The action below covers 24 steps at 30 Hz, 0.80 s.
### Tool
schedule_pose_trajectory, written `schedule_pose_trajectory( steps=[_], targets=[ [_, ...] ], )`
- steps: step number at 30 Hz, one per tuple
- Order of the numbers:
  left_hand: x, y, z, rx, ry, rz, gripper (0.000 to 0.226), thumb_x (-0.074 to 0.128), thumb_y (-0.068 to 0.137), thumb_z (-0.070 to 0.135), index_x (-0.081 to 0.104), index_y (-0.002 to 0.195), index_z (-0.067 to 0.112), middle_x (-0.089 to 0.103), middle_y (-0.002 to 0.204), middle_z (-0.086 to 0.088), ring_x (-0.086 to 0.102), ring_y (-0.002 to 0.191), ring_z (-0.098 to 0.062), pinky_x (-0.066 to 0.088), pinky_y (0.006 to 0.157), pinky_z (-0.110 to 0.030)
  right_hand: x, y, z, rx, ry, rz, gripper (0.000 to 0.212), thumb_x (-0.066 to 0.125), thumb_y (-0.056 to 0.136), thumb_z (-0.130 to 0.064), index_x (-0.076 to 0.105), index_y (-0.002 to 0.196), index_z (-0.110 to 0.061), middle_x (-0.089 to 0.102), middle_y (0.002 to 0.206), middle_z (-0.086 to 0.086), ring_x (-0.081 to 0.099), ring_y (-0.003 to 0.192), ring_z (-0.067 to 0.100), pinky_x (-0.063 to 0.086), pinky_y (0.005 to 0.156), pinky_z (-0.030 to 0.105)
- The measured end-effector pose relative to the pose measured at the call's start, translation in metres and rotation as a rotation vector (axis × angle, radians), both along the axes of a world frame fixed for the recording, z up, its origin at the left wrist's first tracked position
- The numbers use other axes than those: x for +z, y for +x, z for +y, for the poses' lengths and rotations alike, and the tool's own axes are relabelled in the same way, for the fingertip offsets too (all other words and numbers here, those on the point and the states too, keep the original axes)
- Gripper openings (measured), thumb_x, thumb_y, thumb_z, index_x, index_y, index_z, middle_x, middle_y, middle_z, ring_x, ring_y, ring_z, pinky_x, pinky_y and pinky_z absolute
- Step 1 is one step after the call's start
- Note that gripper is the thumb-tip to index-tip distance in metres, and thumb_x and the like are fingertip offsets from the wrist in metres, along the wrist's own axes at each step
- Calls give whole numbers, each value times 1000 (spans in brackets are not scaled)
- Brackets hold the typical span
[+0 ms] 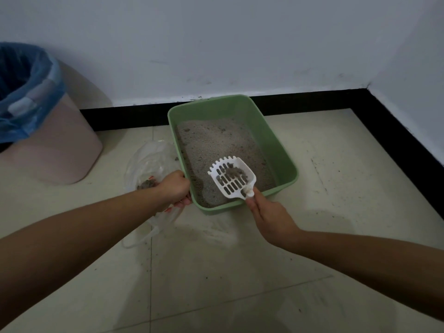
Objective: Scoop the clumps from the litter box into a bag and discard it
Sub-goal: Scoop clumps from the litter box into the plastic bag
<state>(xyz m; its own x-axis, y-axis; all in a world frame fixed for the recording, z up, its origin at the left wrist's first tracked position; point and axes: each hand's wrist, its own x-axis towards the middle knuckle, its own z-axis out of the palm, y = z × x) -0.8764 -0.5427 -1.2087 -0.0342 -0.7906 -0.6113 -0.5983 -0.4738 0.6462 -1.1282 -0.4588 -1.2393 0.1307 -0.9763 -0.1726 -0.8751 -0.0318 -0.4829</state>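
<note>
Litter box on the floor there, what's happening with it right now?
A person is cleaning the green litter box. Their right hand holds a white slotted scoop over the litter, loaded with grey clumps. Their left hand grips a clear plastic bag on the floor beside the box; some clumps already lie inside. A pink bin with a blue liner stands to the left.

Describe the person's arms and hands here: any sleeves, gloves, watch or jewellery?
Both forearms are bare to the frame edge, with no sleeves in view. The left hand and right hand wear no gloves, and no watch, bracelet or ring shows. Small reddish spots at the left fingertips could be nail polish or print on the plastic bag; the dim picture does not settle it.
</note>
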Motion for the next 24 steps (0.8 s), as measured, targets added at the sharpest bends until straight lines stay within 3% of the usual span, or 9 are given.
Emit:
schedule_pose_trajectory(
  steps=[3,12,16,19,24],
  targets=[
    [1,-2,0,12,-22,11,33,33,92,2,65,90,-5,66,68,-16,58,43,-15,50,52,-30,0,4,1,11,7,-14,55,24,104,-47,20,154,-26,52,69,-1,55,66,27,46,65,39],
    [0,-2,0,8,-27,16,32,35,93,3,65,93,-6,66,68,-14,58,46,-16,50,51,-28,1,9,-2,16,13,-22,53,24,104,-46,23,153,-26,45,60,-6,50,58,20,39,59,36],
    [1,0,2,3,-31,23,31,35,92,2,65,88,-5,66,70,-15,57,51,-19,48,55,-30,4,14,-4,26,38,-48,49,25,105,-44,25,151,-27,55,71,-1,54,66,23,45,65,38],
    [6,2,4,-22,-21,40,27,38,93,2,62,82,1,63,71,-14,54,54,-21,42,52,-25,7,17,-5,14,45,-61,48,26,105,-42,28,150,-27,55,74,-1,55,69,24,42,64,35],
    [4,14,-7,13,-121,-65,26,37,91,-1,60,102,-6,69,83,-26,57,55,-26,42,43,-23,7,18,-6,18,39,-58,48,27,105,-41,29,150,-25,54,74,1,53,67,24,38,63,34]
  ],
)
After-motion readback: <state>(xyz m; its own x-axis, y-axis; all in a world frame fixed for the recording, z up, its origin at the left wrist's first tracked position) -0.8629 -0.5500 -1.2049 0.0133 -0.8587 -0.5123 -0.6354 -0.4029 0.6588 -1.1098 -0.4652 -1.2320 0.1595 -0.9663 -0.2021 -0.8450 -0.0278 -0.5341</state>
